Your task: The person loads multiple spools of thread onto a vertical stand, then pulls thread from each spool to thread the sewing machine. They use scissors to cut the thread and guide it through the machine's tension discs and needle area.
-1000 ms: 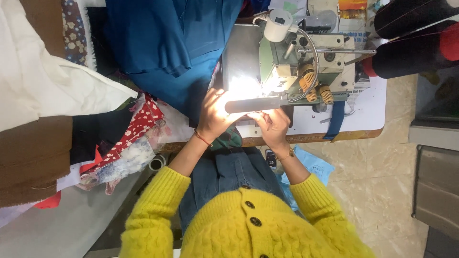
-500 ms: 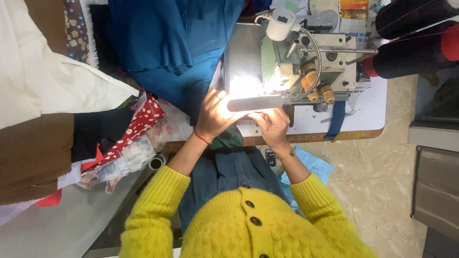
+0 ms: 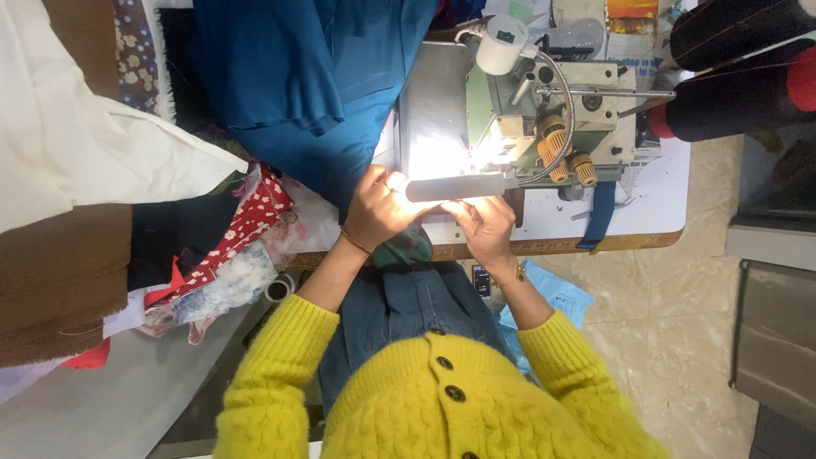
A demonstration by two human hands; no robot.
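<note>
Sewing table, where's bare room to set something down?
Bare white tabletop shows right of the green sewing machine, past the hanging blue strap. Left is crowded: draped blue fabric and piled red, floral and white cloth. Both hands fill the lit front edge.

I am wearing a yellow knitted cardigan; teal blue cloth is lying by a red white-dotted fabric scrap, and a pale green sewing machine is glowing.
</note>
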